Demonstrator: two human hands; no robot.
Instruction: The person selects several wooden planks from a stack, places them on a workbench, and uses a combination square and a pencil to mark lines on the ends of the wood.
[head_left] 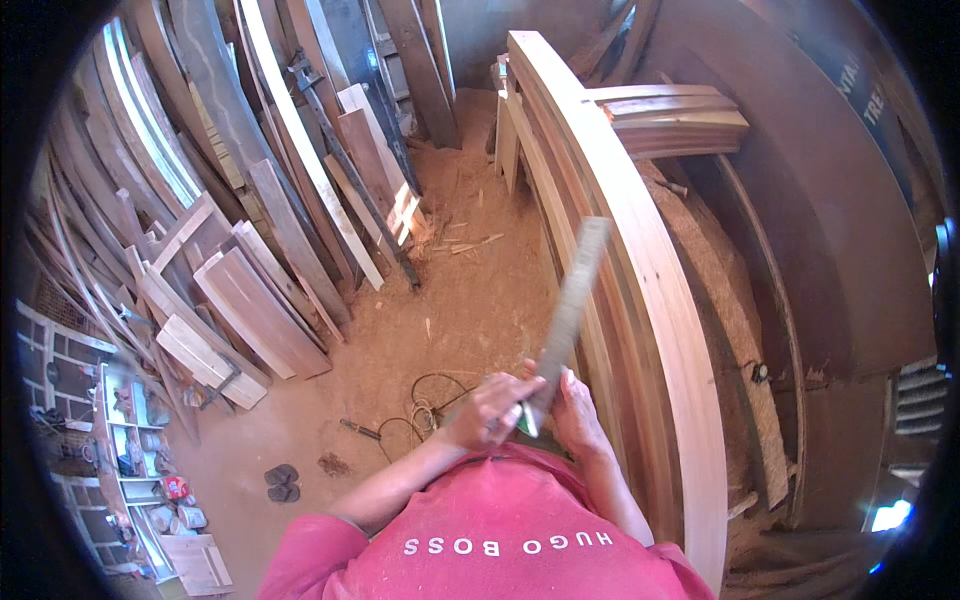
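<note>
Here the long grey metal ruler (572, 305) stands in the middle of the frame, tilted up and a little to the right, its top end against the stack of curved planks (640, 270) that runs along the right half. My left hand (492, 408) is closed around its lower end, and my right hand (577, 405) holds it just beside, fingers wrapped near the same end. I judge that I am at the measuring step, with the ruler not yet flat on the wood. The next move needs a steady lowering along the plank edge. Loose boards (250, 310) lean at the left, and a cable (425, 400) lies on the sawdust floor (470, 290).
</note>
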